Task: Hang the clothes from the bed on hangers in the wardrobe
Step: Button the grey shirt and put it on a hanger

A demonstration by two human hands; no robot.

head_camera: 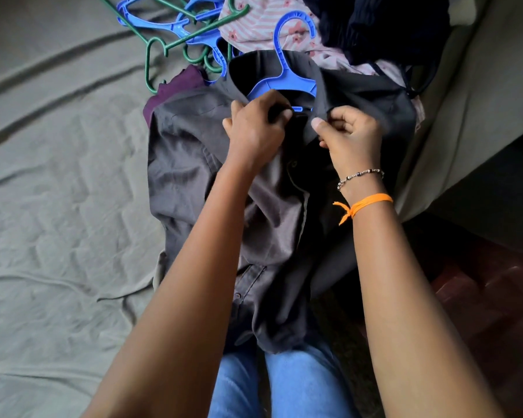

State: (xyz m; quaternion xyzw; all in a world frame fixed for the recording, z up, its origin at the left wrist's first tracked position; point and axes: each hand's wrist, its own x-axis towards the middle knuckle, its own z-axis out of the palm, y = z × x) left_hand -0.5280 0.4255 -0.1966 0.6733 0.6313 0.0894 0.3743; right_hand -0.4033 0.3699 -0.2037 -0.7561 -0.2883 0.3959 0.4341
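At frame centre, the left hand (255, 128) and right hand (349, 137), fingers curled, pinch the dark brown collared shirt (194, 164) around its blue plastic hanger (287, 76).

Bed (58, 191) fills the left and centre of view. Covered by an olive-grey sheet (43, 251), rumpled, with long creases running diagonally at upper left and shorter folds lower down. Faint zigzag quilting shows through the fabric at mid-left. Sheet drapes over the bed's right edge (471, 95) and hangs down the side. Below that edge, a dark shadowed gap (495, 188). Floor (489, 297) at lower right, dark reddish-brown, with dull glossy patches. Light is dim and soft, even across the sheet, with shallow shadows in the creases. No walls or windows in view.
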